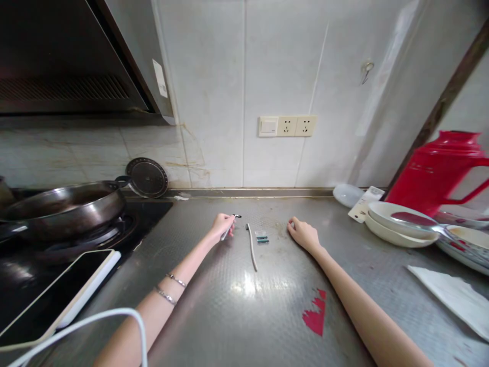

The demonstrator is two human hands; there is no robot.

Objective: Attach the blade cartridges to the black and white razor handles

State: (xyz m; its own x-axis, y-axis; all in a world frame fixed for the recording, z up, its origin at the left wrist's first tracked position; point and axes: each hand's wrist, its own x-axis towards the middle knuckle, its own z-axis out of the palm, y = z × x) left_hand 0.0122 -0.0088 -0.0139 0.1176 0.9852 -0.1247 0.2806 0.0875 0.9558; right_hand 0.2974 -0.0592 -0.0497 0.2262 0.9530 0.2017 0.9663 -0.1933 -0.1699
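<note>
1. Two small green pieces (262,239) and a pale rod (251,250), loose on the metal counter (214,306): could roll or scatter if brushed by the left hand (224,226).
2. Might drop the slim object (225,235) through too light a pinch.
3. Left fingers closed on that object; right hand (303,232) well apart, resting, curled; cannot tell whether empty underneath. Both forearms stretched forward.

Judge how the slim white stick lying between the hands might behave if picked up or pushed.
The slim white stick looks thin along its length, so it is probably light. Its slight bend would likely make it swivel rather than roll on the metal worktop. Lying low, it may be fiddly to pinch; stiffness is hard to judge.
</note>
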